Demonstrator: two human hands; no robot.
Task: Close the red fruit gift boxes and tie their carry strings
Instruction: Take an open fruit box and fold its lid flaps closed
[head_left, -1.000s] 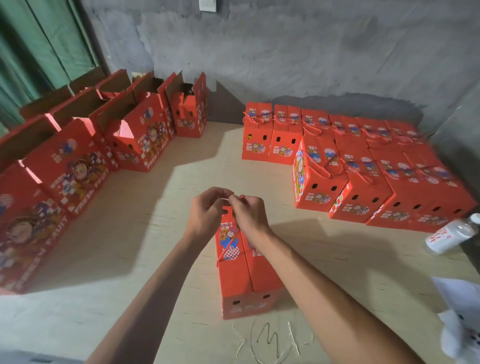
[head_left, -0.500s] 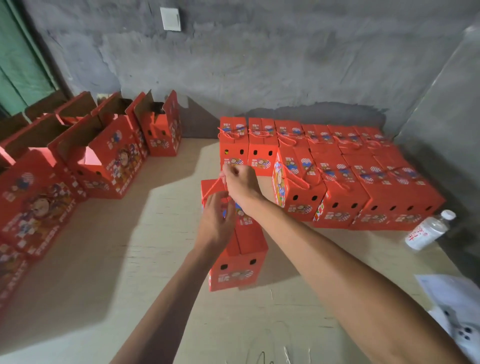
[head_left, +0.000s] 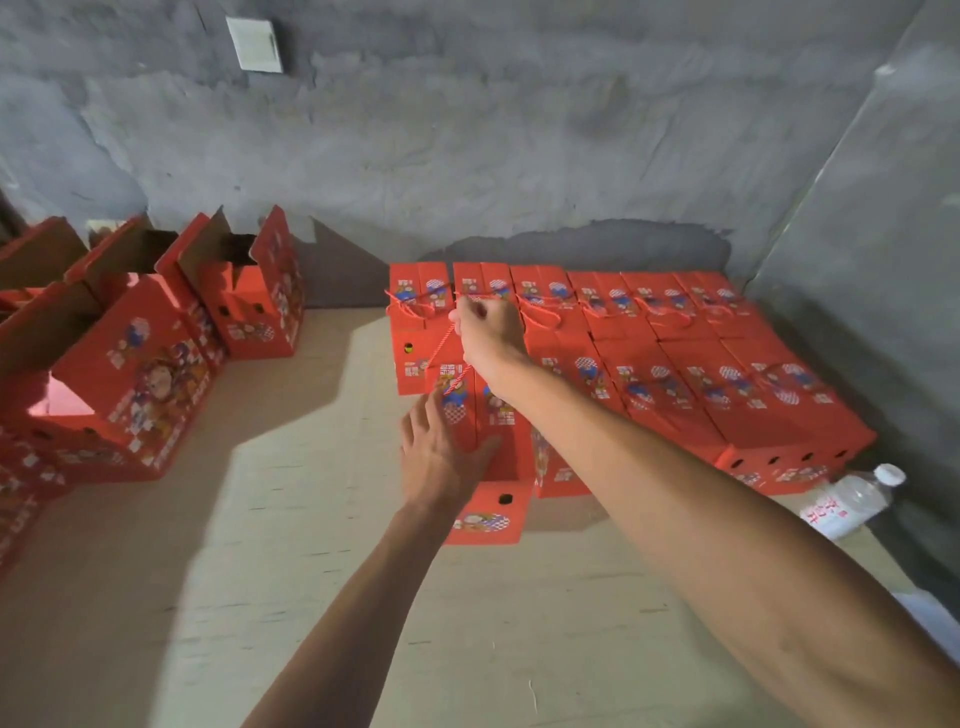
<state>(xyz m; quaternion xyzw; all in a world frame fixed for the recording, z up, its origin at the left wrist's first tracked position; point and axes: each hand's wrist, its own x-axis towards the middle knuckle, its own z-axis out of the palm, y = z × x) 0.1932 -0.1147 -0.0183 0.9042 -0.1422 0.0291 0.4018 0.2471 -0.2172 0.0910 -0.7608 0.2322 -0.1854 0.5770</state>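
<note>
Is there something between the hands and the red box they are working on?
Nothing visible. The left hand rests directly on the closed box, and the right hand pinches its carry string above it.

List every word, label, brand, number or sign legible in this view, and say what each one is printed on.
None can be read for certain.
Open boxes, left: white lettering down the side panel, too blurred to read.
Closed boxes, right: small white and blue label patches, too small to read.
Box in hand: printed label on the end, blurred.
Water bottle: red characters on the label, illegible.
Wall plate: no text visible.
</note>
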